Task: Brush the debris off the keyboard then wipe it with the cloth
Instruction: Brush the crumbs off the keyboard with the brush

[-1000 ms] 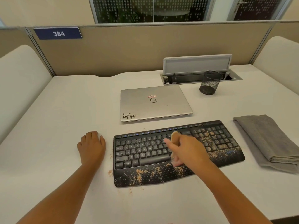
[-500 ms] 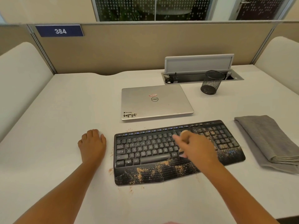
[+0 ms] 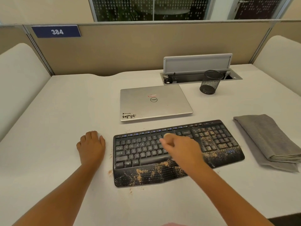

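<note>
keyboard at 3 o'clock of left hand, flat on desk | right hand over keys, gripping brush | cloth at 3 o'clock, untouched

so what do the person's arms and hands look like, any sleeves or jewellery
Both forearms are bare with no sleeves in view. The left hand and the right hand show no gloves, rings, watch or bracelet. The right hand is motion-blurred, so fine detail there is unclear.
</note>
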`<state>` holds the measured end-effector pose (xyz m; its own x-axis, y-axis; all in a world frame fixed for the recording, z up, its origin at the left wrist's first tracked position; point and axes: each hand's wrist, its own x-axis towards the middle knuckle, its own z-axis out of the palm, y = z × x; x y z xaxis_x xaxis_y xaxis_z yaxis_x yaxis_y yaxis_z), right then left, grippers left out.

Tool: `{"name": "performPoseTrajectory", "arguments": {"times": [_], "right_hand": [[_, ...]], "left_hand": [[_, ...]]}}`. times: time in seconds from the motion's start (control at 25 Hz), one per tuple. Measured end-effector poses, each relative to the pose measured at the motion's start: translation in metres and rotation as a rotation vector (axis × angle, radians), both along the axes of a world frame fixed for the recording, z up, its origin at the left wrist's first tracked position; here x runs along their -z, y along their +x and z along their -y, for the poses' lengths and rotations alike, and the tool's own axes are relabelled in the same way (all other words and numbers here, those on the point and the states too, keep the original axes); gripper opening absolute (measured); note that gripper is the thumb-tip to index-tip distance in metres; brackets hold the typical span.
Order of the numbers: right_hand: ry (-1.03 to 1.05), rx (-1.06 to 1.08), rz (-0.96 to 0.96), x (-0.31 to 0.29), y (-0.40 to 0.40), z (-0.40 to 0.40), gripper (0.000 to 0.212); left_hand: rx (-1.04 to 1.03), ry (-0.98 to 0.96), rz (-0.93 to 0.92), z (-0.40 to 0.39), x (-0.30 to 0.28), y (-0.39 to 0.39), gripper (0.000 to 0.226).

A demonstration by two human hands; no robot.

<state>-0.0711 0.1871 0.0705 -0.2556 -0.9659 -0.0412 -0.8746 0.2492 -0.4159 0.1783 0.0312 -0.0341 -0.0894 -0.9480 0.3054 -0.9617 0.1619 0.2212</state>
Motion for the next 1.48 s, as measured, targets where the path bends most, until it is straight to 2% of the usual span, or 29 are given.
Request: {"name": "performPoseTrajectory", "arguments": {"times": [0.12, 0.16, 0.28, 0.4, 0.48, 0.6, 0.68, 0.76, 0.84, 0.96, 1.12, 1.28, 1.48], "right_hand": [[0.015, 0.031, 0.329, -0.005, 0.005, 0.002, 0.045], [0.009, 0.034, 0.302, -0.009, -0.001, 0.000, 0.042], [-0.049, 0.079, 0.055, -0.013, -0.014, -0.006, 0.038], [-0.006, -0.028, -0.188, -0.004, 0.005, 0.000, 0.036], [-0.009, -0.097, -0.207, 0.004, 0.026, 0.007, 0.042], [-0.043, -0.160, -0.006, 0.000, 0.051, 0.014, 0.041], [-0.023, -0.213, 0.221, -0.008, 0.063, 0.012, 0.033], [-0.023, -0.200, 0.405, -0.018, 0.061, 0.009, 0.035], [-0.028, -0.174, 0.395, -0.024, 0.047, 0.008, 0.038], [-0.036, -0.139, 0.247, -0.016, 0.035, 0.008, 0.039], [-0.051, -0.254, 0.205, 0.003, 0.071, 0.012, 0.037], [-0.139, -0.389, 0.476, 0.006, 0.094, 0.018, 0.026], [-0.013, -0.474, 0.566, 0.003, 0.099, 0.024, 0.036]], "left_hand": [[-0.007, 0.004, -0.006, 0.000, 0.000, -0.001, 0.044], [-0.008, 0.003, -0.007, 0.000, 0.000, -0.001, 0.046], [-0.009, 0.003, -0.009, 0.002, 0.001, 0.000, 0.047], [-0.027, 0.005, -0.011, 0.001, 0.002, 0.001, 0.036], [-0.032, -0.004, -0.023, 0.002, 0.002, 0.001, 0.027], [-0.034, -0.015, -0.012, 0.002, 0.005, 0.002, 0.031], [-0.030, -0.016, -0.022, 0.002, 0.005, 0.002, 0.023], [-0.029, -0.009, -0.046, 0.003, 0.005, 0.002, 0.020], [-0.035, -0.005, -0.046, 0.004, 0.004, 0.002, 0.022], [-0.031, 0.001, -0.042, 0.004, 0.004, 0.002, 0.027], [-0.009, -0.008, -0.015, 0.003, 0.004, 0.001, 0.042], [-0.036, 0.004, -0.010, 0.005, 0.005, 0.002, 0.028], [-0.047, 0.009, -0.012, 0.007, 0.007, 0.002, 0.022]]}}
